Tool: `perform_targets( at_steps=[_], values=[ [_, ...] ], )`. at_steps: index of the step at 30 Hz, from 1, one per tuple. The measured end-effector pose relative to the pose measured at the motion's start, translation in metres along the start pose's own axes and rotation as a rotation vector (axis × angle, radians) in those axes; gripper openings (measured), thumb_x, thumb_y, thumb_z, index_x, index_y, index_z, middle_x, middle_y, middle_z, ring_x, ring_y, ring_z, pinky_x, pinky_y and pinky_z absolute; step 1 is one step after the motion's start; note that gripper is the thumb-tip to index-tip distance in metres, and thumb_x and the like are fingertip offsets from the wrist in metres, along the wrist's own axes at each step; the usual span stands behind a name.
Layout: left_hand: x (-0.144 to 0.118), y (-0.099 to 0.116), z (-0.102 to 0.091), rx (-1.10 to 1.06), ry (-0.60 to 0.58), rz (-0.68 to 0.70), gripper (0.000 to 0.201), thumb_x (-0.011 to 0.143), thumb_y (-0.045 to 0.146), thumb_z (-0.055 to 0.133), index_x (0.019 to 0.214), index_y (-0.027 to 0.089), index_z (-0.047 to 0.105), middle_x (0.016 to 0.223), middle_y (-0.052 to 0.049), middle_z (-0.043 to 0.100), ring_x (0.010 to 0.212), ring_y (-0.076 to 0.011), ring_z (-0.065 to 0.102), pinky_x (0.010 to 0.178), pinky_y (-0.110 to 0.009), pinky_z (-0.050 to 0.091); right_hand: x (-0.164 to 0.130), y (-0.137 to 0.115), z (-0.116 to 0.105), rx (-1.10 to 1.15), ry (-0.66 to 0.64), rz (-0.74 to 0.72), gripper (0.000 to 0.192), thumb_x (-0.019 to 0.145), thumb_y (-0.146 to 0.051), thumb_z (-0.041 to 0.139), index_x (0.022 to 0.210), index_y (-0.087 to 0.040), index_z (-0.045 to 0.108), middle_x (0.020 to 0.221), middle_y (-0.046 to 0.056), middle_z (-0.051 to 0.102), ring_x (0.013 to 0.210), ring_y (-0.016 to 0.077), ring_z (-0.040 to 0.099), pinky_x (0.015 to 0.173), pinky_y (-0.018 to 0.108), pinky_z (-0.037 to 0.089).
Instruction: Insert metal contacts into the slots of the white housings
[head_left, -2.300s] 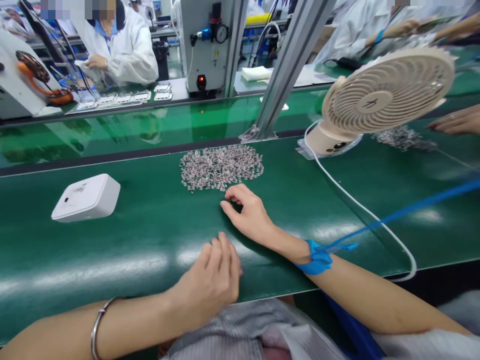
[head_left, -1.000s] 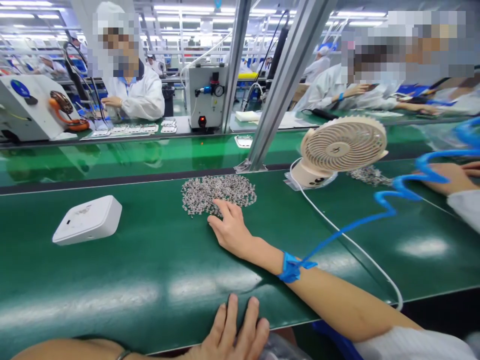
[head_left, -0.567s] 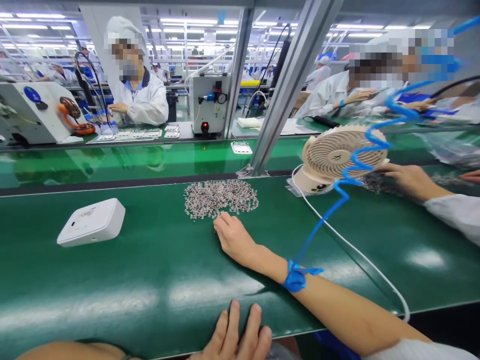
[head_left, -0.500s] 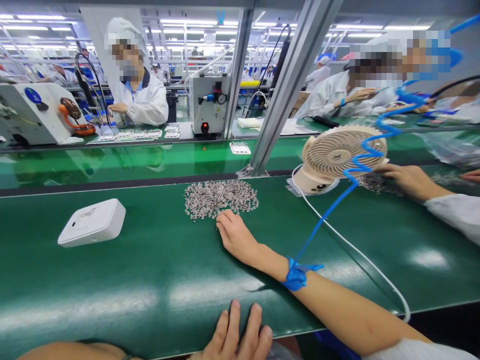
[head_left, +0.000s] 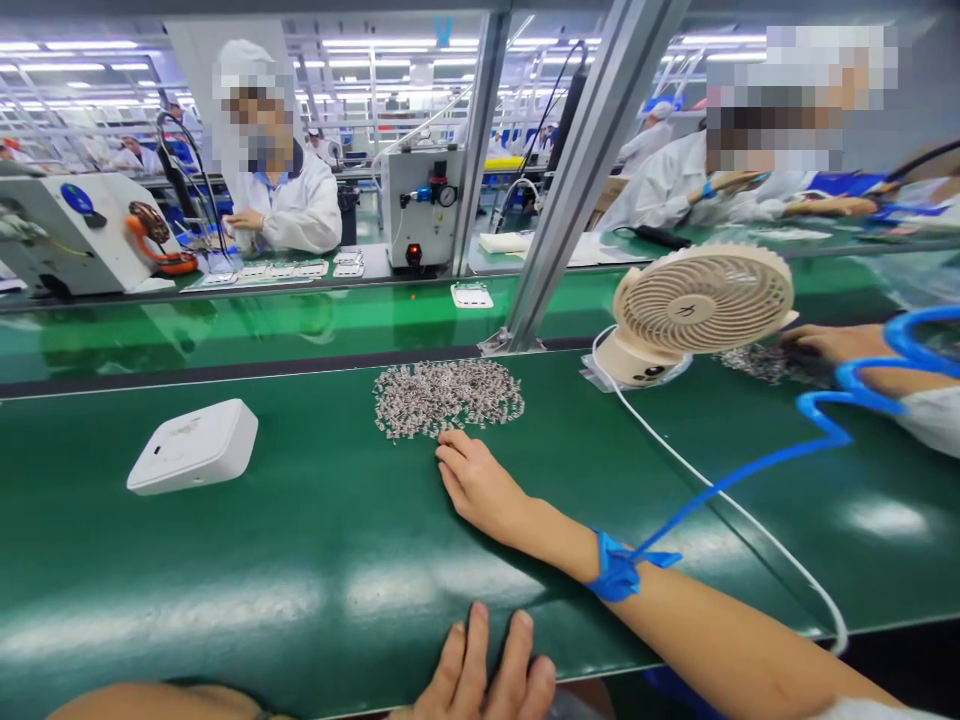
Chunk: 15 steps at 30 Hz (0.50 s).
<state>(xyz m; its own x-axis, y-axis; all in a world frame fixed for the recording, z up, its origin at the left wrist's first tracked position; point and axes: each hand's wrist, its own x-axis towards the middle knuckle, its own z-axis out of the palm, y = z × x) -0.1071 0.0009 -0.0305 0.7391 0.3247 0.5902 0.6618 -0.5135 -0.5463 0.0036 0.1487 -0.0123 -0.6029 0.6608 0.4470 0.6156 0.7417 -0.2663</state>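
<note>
A pile of tiny silvery metal parts (head_left: 450, 395) lies on the green work surface (head_left: 315, 540). At the pile's near edge is my right hand (head_left: 484, 490), its thumb and fingers drawn together. What is between these fingertips is too small to make out. A blue wrist strap (head_left: 616, 568) circles my right wrist, with a blue coiled cord (head_left: 757, 460) running from it to the right. My left hand (head_left: 480, 670) rests at the near edge of the surface, fingers spread and holding nothing.
A white box-like device (head_left: 195, 447) sits to the left. On the right stand a beige fan (head_left: 697, 310) with a white cable (head_left: 720, 490) and a co-worker's hand (head_left: 832, 345) at another pile. A metal post (head_left: 570, 180) rises behind; a white frame (head_left: 472, 296) lies beyond.
My right hand has drawn slightly back from the pile. The blue cord has swung lower and to the right, off the fan. The white frame beyond has shifted a little left. The view moved slightly.
</note>
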Motion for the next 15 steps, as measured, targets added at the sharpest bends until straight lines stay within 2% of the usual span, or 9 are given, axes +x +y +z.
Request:
perform_targets(
  at_steps=[4,8,11,15],
  values=[
    [0.000,-0.002,-0.002,-0.004,-0.011,0.015,0.039,0.088,0.044,0.045,0.120,0.024,0.056,0.129,-0.007,0.054,0.091,-0.0170,0.063,0.079,-0.026,0.045,0.003,0.006,-0.001,0.031,-0.013,0.031,0.023,0.085,-0.005,0.037,0.084,-0.013,0.058,0.099,0.014,0.056,0.086,0.0206,0.055,0.076,0.036,0.050],
    [0.003,-0.006,-0.004,-0.005,-0.034,0.043,0.041,0.088,0.044,0.046,0.122,0.023,0.055,0.130,-0.008,0.053,0.090,-0.0170,0.063,0.077,-0.025,0.045,0.006,0.018,-0.002,0.061,0.072,0.121,0.020,0.085,-0.008,0.038,0.083,-0.015,0.056,0.096,0.013,0.056,0.086,0.0208,0.056,0.077,0.036,0.049],
    [0.001,-0.003,-0.004,-0.002,-0.025,0.029,0.044,0.087,0.045,0.047,0.124,0.021,0.053,0.131,-0.010,0.051,0.090,-0.0172,0.063,0.076,-0.025,0.045,0.006,0.021,-0.001,0.077,0.124,0.120,0.019,0.086,-0.008,0.038,0.086,-0.016,0.056,0.094,0.012,0.056,0.086,0.0204,0.055,0.077,0.036,0.048],
    [-0.004,-0.001,-0.002,-0.036,-0.019,0.013,0.039,0.087,0.041,0.047,0.120,0.021,0.056,0.129,-0.009,0.054,0.090,-0.0181,0.063,0.075,-0.025,0.046,0.006,0.015,0.000,0.031,0.051,0.066,0.019,0.086,-0.008,0.038,0.084,-0.014,0.056,0.086,0.010,0.055,0.076,0.0188,0.052,0.070,0.032,0.045]
  ],
)
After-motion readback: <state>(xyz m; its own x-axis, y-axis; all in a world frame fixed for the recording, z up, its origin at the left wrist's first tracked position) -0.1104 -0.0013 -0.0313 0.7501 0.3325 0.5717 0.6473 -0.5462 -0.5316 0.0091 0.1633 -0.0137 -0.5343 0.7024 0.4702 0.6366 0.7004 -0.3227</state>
